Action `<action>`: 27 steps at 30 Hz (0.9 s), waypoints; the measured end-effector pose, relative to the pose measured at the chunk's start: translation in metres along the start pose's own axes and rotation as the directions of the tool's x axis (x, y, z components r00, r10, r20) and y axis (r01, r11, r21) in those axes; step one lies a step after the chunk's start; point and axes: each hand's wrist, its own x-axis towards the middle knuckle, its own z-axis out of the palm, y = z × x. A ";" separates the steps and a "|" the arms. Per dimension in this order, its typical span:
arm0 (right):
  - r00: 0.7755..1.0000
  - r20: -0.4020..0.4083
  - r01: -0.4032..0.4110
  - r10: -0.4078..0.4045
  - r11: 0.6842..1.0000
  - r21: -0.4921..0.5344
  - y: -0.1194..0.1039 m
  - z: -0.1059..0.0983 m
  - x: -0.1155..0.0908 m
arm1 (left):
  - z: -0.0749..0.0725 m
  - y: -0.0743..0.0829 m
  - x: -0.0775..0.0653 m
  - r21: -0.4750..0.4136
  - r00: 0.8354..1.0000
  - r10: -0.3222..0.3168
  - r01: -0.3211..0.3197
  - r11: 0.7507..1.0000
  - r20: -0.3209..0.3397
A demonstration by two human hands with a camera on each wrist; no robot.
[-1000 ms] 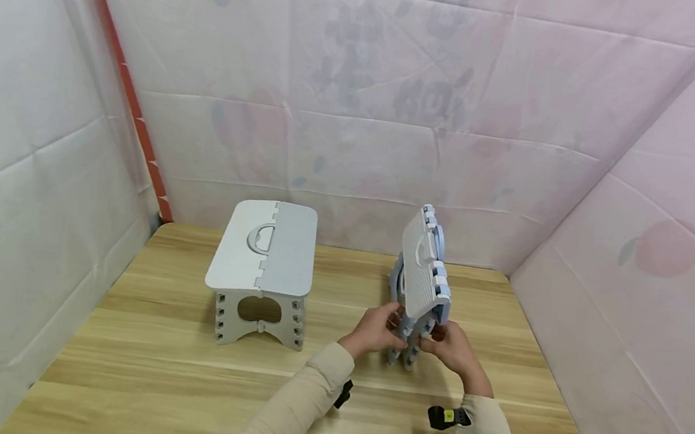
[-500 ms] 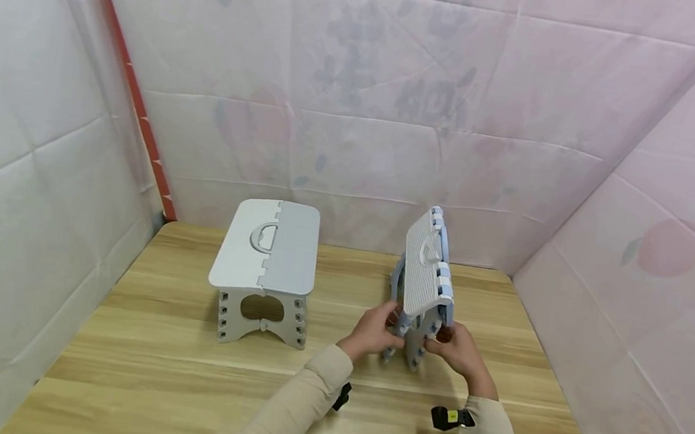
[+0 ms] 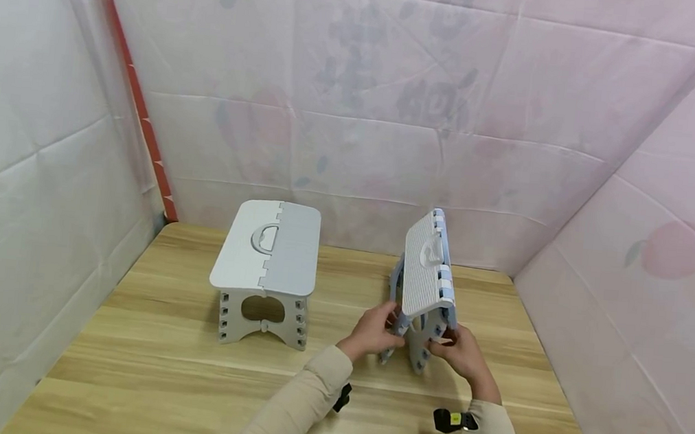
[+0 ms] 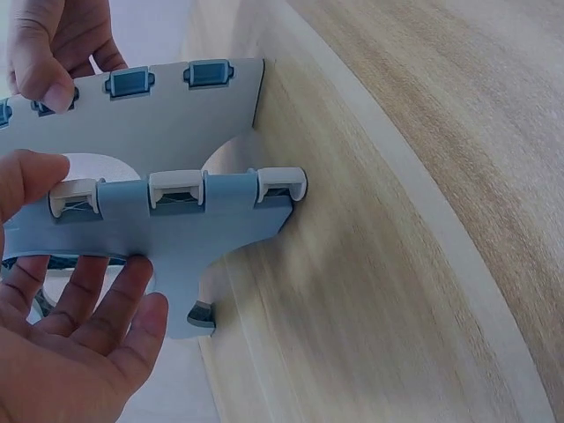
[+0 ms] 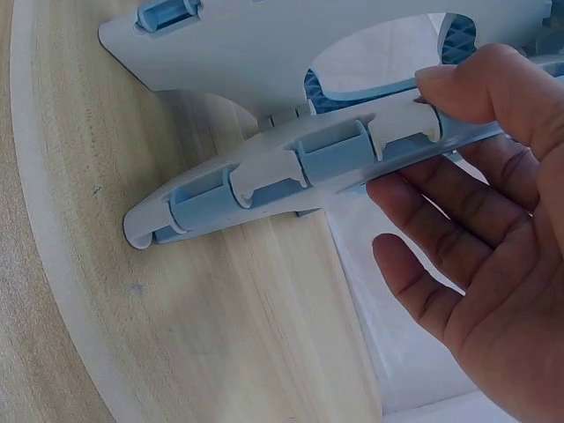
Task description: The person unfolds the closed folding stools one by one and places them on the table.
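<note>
A white and light blue folding stool stands half unfolded at the right of the table, its ribbed top peaked like a roof with a carry handle on it. My left hand grips the left leg panel, thumb on the near hinged edge and fingers curled behind, as the left wrist view shows on the blue panel. On the other side my right hand holds the right leg panel between thumb and fingers. Below the top, the two leg panels stand apart in a narrow V.
Left of my hands a second folding stool, white and grey, stands fully unfolded on the wooden table. Sheeted walls close in the back, left and right. A black wrist strap sits at my right sleeve.
The stool's two leg panels have spread further apart, and its top has opened a little wider. My right hand has shifted slightly to the right; my left hand stays nearly in place.
</note>
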 end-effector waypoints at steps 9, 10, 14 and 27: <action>1.000 -0.010 0.006 -0.006 1.000 -0.002 0.001 -0.004 -0.001 | 0.000 -0.002 -0.001 0.010 1.000 0.017 -0.017 1.000 -0.012; 1.000 -0.013 0.004 -0.004 1.000 0.000 0.003 -0.004 -0.001 | -0.001 -0.002 -0.001 0.013 1.000 0.017 -0.016 1.000 -0.012; 1.000 -0.029 -0.008 0.008 1.000 0.008 0.007 -0.005 -0.002 | -0.001 -0.002 -0.001 0.016 1.000 0.012 -0.012 1.000 -0.014; 0.998 -0.048 -0.036 0.036 0.999 0.006 0.004 -0.006 -0.004 | -0.007 0.000 -0.005 0.000 1.000 0.004 -0.004 1.000 -0.020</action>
